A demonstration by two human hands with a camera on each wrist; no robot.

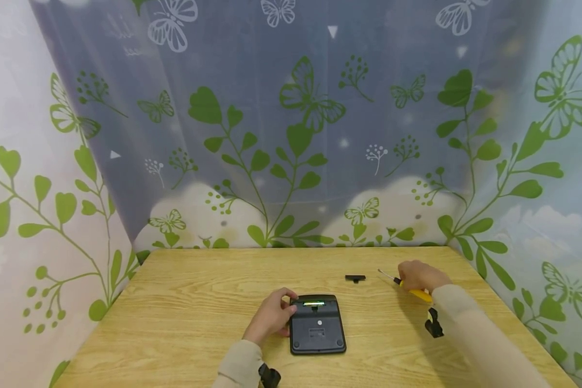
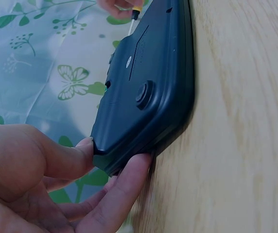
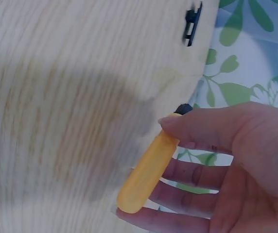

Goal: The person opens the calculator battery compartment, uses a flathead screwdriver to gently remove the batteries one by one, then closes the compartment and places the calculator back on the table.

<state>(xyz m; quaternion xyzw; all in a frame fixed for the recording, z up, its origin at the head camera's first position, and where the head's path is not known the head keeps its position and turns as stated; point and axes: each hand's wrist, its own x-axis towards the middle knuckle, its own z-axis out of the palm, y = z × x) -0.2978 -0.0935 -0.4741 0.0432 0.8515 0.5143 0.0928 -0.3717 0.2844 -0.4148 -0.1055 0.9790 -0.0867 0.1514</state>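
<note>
A black calculator (image 1: pixel 328 342) lies back side up on the table, its battery slot uncovered and a battery (image 1: pixel 313 304) showing inside. My left hand (image 1: pixel 270 315) grips its left edge near the slot; in the left wrist view the thumb is on the upper side and a finger at the lower edge. To the right, my right hand (image 1: pixel 421 276) holds a screwdriver (image 3: pixel 146 174) by its yellow handle, above the table. The screwdriver's metal tip points away from that hand, toward the small black battery cover (image 1: pixel 355 278), and is apart from it.
The wooden table (image 1: pixel 199 302) ends at a printed curtain (image 1: pixel 252 161) with leaves and butterflies behind it. Similar curtains stand on the left and right sides. A black wrist strap mount (image 1: pixel 434 324) sits on the right forearm, another on the left.
</note>
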